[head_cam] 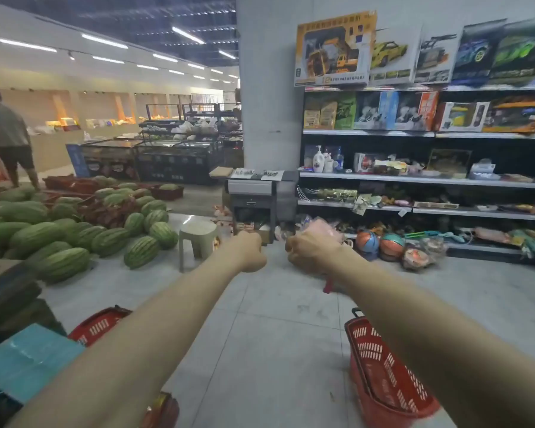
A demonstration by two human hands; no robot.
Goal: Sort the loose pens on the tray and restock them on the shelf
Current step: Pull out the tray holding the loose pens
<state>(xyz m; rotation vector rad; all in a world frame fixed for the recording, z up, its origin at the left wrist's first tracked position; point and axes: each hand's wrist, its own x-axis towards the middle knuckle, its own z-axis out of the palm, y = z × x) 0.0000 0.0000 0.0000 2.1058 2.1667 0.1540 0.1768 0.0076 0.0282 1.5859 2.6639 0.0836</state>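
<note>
Both my arms reach straight out over the shop floor. My left hand (250, 249) is curled into a fist with its back towards me, and nothing shows in it. My right hand (314, 251) is closed on a pinkish clear plastic packet (322, 229) that sticks up above the knuckles; its contents are blurred. A small red piece (328, 285) hangs below my right wrist. No tray and no loose pens are in view. The shelf unit (426, 178) with toys and boxed goods stands to the right, beyond my hands.
A red shopping basket (383, 375) sits on the floor under my right arm, and another (101, 324) lies at the left. Watermelons (62, 230) are piled at the left beside a small stool (198, 239). A grey cabinet (260, 196) stands against a pillar. A person (8, 134) walks far left.
</note>
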